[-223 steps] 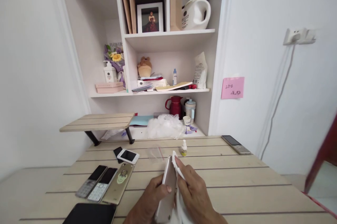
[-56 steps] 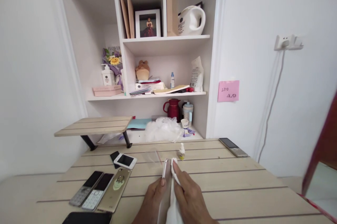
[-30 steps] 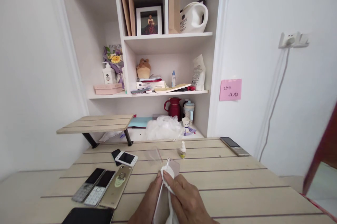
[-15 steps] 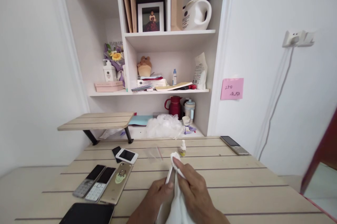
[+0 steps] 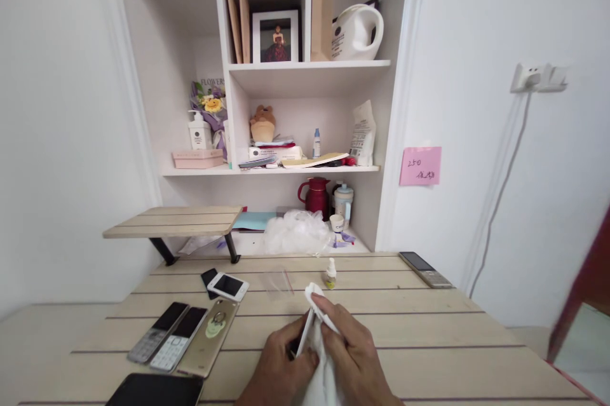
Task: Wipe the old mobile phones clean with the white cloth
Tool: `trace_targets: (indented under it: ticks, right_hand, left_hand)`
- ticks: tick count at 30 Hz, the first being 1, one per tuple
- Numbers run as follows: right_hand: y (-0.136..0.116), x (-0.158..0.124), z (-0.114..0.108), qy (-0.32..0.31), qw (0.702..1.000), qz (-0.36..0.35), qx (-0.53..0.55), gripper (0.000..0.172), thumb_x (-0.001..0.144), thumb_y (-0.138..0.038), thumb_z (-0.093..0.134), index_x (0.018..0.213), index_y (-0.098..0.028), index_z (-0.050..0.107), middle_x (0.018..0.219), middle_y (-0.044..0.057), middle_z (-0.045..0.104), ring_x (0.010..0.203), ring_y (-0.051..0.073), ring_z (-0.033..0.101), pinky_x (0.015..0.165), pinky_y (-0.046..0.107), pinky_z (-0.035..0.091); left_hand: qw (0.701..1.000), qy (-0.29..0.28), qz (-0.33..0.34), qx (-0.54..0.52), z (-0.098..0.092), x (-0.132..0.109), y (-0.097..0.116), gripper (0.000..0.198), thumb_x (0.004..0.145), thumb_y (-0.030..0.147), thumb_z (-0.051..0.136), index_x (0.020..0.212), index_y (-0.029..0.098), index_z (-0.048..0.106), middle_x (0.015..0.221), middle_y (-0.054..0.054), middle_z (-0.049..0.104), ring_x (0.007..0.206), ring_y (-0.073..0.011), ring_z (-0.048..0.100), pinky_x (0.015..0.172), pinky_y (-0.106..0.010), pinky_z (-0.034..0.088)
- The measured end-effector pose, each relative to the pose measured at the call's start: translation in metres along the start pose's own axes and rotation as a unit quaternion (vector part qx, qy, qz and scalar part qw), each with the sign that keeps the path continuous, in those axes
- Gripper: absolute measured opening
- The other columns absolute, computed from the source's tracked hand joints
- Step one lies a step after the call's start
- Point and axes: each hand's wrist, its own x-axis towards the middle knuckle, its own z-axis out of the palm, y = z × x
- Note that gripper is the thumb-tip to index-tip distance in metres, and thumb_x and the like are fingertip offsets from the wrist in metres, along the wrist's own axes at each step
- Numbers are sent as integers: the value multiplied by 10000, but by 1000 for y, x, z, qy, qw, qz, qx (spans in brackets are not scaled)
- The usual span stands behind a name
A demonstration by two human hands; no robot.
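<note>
The left hand is closed around a phone, held edge-on above the table. The right hand pinches a white cloth against its edge, and less of the phone shows than before.

"FLOWERS" on the bouquet's card, handwritten "250" on the pink sticky note

Phones left of the cloth — dropper bottle behind.
</note>
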Motion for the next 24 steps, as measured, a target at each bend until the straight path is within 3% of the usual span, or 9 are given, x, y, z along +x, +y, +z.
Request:
trace_targets:
  ticks: [5, 11, 15, 18, 24]
  right_hand:
    - [4, 3, 0, 32, 992, 111, 46, 372, 936, -333, 513, 1274, -247, 644, 1304, 77, 642, 1225, 281, 568, 1051, 422, 436]
    - [1, -2, -1, -11, 999, -32, -3, 363, 929, -310, 525, 1265, -255, 650, 1154, 82, 710, 1090, 252, 642, 941, 342, 518]
    - [5, 1, 0, 34, 995, 81, 44, 371, 928, -347, 530, 1262, -239, 652, 1298, 75, 645, 1201, 274, 582, 1020, 387, 466]
    - [9, 2, 1, 52, 986, 136, 82, 406, 916, -379, 545, 1270, -209, 647, 1263, 96, 666, 1123, 294, 632, 957, 413, 513]
    - [1, -2, 1, 7, 1000, 8, 20, 369, 914, -349, 551, 1253, -256, 663, 1325, 72, 627, 1206, 261, 581, 1039, 365, 449]
  left_hand:
    - [999, 14, 18, 30, 2, 0, 7, 452, 729, 213, 613, 1175, 159, 669, 1008, -56, 704, 919, -243, 598, 857, -312, 479]
    - [999, 36, 14, 32, 4, -1, 5, 445, 697, 133, 584, 1126, 173, 696, 990, -47, 716, 926, -235, 605, 861, -290, 473]
    - [997, 46, 19, 58, 3, 0, 0, 484, 670, 79, 574, 1129, 175, 697, 969, -41, 705, 882, -222, 600, 820, -278, 474]
    - [994, 49, 28, 89, 2, 1, -4, 526, 658, 43, 560, 1151, 170, 690, 962, -47, 699, 887, -225, 604, 817, -281, 472]
    - [994, 38, 55, 84, 1, 1, -3, 518, 679, 44, 557, 1158, 192, 688, 1057, -55, 706, 984, -241, 612, 900, -292, 462]
